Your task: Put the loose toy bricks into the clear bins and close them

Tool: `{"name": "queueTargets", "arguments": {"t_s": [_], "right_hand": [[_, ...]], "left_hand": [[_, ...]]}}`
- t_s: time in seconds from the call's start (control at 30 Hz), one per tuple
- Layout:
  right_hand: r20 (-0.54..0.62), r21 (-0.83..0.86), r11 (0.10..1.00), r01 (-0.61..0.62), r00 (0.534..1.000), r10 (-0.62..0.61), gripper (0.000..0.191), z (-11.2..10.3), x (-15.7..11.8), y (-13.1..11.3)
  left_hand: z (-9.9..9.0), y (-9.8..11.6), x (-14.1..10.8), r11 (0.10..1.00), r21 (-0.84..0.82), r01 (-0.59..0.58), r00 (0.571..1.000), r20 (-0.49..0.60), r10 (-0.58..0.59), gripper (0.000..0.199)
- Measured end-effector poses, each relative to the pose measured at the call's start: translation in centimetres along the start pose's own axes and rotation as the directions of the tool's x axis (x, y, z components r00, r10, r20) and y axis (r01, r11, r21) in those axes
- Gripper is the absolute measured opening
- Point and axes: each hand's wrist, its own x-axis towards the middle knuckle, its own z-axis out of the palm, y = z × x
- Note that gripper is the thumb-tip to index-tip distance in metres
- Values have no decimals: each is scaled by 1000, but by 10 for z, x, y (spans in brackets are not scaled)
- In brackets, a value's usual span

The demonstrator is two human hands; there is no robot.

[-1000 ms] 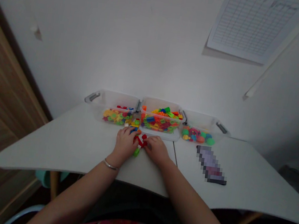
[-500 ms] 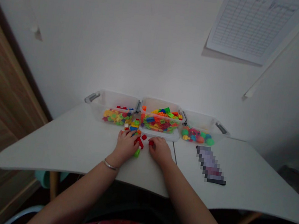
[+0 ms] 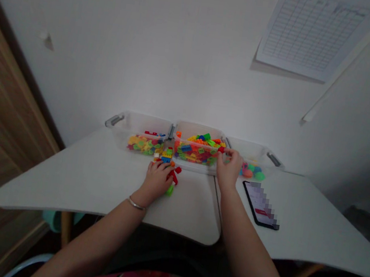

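My left hand point(image 3: 157, 179) rests on the table over a small group of bricks, its fingers curved around red pieces point(image 3: 175, 179); what it grips, if anything, is hidden. A green brick point(image 3: 169, 191) lies beside its thumb. My right hand point(image 3: 229, 165) is raised at the front right corner of the middle clear box point(image 3: 198, 167), pinching a small red brick point(image 3: 221, 149) between thumb and forefinger. Just beyond my left hand stand blue, yellow and green bricks point(image 3: 166, 157).
A left clear box point(image 3: 120, 137) holds mostly yellow and green bricks. The right clear box point(image 3: 269, 170) holds round colourful pieces, partly behind my right hand. A phone point(image 3: 260, 205) lies on the table point(image 3: 74, 178). A printed sheet point(image 3: 310, 37) hangs on the wall.
My right hand has moved forward and right from the table to the middle box with the red brick. My left hand has barely moved.
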Motion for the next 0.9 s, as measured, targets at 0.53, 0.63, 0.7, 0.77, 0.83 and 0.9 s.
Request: {"name": "queueTargets", "arguments": {"t_s": [0.53, 0.63, 0.7, 0.77, 0.83, 0.9], "right_hand": [[174, -114, 982, 149, 976, -128, 38, 15, -4, 10], [108, -74, 984, 165, 982, -157, 41, 14, -11, -1], [111, 7, 980, 201, 973, -200, 39, 13, -18, -12], [193, 113, 966, 232, 949, -251, 36, 16, -28, -23], [331, 198, 952, 232, 899, -288, 33, 22, -41, -31], [485, 228, 948, 223, 818, -309, 35, 29, -55, -34]], "left_hand": [[-1, 1, 0, 1000, -13, 17, 999, 27, -17, 38], [-1, 1, 0, 1000, 19, 8, 999, 40, -9, 40], [-1, 1, 1, 999, 38, 5, 999, 44, -6, 40], [-2, 2, 1, 999, 48, 7, 999, 48, -9, 40], [-2, 2, 1, 999, 47, 13, 999, 51, -16, 41], [-3, 3, 1, 999, 43, 23, 998, 53, -26, 41]]}}
